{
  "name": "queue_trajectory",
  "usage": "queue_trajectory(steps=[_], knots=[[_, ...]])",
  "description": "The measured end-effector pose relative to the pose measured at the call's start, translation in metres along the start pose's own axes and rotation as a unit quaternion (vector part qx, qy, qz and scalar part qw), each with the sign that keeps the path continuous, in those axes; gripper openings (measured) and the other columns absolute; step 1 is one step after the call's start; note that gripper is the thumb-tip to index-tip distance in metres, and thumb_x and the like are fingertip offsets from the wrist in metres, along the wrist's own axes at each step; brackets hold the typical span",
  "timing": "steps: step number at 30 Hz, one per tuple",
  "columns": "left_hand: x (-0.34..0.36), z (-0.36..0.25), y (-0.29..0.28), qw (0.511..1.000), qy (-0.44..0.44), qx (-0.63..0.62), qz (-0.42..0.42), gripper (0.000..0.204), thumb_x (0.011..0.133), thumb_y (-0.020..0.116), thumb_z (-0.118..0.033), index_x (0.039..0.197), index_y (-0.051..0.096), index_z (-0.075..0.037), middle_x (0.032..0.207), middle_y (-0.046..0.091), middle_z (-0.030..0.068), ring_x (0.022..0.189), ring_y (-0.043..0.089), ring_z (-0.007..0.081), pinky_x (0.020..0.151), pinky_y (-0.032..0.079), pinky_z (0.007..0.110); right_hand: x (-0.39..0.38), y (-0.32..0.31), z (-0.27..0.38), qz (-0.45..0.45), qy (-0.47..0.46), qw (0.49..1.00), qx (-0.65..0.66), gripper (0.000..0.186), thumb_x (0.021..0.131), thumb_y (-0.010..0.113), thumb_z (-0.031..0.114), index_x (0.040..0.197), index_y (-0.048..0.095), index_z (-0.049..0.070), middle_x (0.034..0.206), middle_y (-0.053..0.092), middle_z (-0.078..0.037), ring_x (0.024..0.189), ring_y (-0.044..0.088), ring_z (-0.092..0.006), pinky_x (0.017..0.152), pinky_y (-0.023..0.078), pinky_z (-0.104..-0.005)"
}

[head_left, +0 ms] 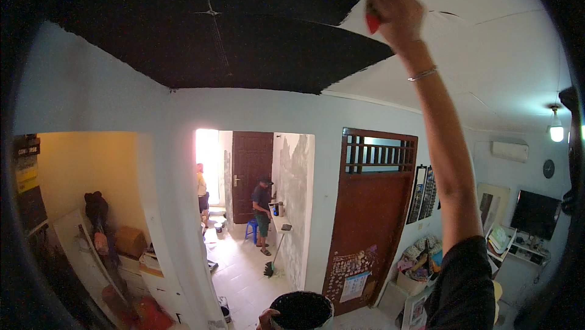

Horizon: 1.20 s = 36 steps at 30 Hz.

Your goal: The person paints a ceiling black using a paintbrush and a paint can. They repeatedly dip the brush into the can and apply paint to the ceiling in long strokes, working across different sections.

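My right hand is raised overhead at the top of the view, fingers closed around a paintbrush with a red handle end. The brush's upper part is blurred and partly cut off by the frame. It is close to the ragged border between the black paint and the white ceiling. Low in the middle, my left hand grips the rim of a pale bucket that holds black paint. Most of that hand is hidden below the frame edge.
A brown door stands ahead to the right. Through the doorway are a person in dark clothes, another person in a light top and a broom. A lit bulb hangs at right; stored goods fill the left alcove.
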<state>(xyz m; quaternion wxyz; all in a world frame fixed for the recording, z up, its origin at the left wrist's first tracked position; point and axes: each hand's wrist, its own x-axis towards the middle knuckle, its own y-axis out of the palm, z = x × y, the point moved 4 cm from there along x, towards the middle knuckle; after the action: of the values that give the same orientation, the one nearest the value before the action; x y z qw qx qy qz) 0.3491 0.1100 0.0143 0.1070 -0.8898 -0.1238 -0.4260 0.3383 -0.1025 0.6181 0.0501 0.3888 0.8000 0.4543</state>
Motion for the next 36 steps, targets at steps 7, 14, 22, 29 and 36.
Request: queue_trajectory(steps=[7, 14, 22, 29, 36], knots=[[-0.028, -0.006, 0.032, 0.992, -0.068, -0.105, -0.002, 0.118, 0.048, 0.101, -0.034, 0.144, 0.039, -0.005, 0.129, 0.059, 0.0234, 0.12, 0.06, 0.0395, 0.105, 0.047, 0.048, -0.07, 0.061, 0.05, 0.199, -0.037, 0.973, 0.115, 0.038, 0.078, 0.08, 0.012, 0.114, 0.07, 0.02, 0.118, 0.07, -0.005, 0.102, 0.072, -0.0207, 0.076, 0.063, -0.0334], [-0.067, 0.003, 0.06, 0.994, -0.097, -0.027, -0.038, 0.119, 0.046, 0.102, -0.039, 0.142, 0.04, -0.004, 0.13, 0.058, 0.0227, 0.121, 0.059, 0.0385, 0.105, 0.046, 0.048, 0.026, -0.027, -0.042, 0.057, 0.037, 0.992, 0.11, 0.024, 0.084, 0.077, 0.008, 0.106, 0.069, 0.013, 0.098, 0.068, -0.005, 0.08, 0.067, -0.0204, 0.064, 0.057, -0.0332], [-0.096, -0.041, 0.075, 0.988, -0.096, -0.023, -0.12, 0.116, 0.049, 0.101, -0.039, 0.142, 0.04, -0.003, 0.134, 0.054, 0.0254, 0.124, 0.056, 0.0414, 0.106, 0.044, 0.05, 0.02, -0.057, -0.039, -0.161, 0.089, 0.976, 0.119, 0.02, 0.082, 0.076, 0.007, 0.102, 0.074, 0.009, 0.095, 0.069, -0.008, 0.07, 0.065, -0.0207, 0.057, 0.054, -0.0336], [-0.102, -0.096, 0.075, 0.994, -0.017, 0.007, -0.104, 0.113, 0.053, 0.1, -0.036, 0.142, 0.039, -0.002, 0.135, 0.052, 0.028, 0.125, 0.054, 0.0435, 0.107, 0.043, 0.052, -0.106, -0.02, 0.068, 0.074, 0.183, 0.947, 0.252, 0.04, 0.081, 0.082, 0.015, 0.119, 0.07, 0.016, 0.11, 0.073, -0.01, 0.089, 0.073, -0.0283, 0.071, 0.062, -0.0401], [-0.109, -0.093, 0.057, 0.999, 0.035, 0.0, -0.04, 0.107, 0.056, 0.1, -0.036, 0.138, 0.038, -0.006, 0.134, 0.051, 0.0269, 0.125, 0.054, 0.0425, 0.106, 0.044, 0.051, -0.234, -0.278, 0.183, 0.137, 0.714, 0.514, 0.454, 0.01, 0.087, 0.083, 0.009, 0.089, 0.073, 0.006, 0.084, 0.073, -0.002, 0.085, 0.068, -0.0156, 0.1, 0.049, -0.0395]])
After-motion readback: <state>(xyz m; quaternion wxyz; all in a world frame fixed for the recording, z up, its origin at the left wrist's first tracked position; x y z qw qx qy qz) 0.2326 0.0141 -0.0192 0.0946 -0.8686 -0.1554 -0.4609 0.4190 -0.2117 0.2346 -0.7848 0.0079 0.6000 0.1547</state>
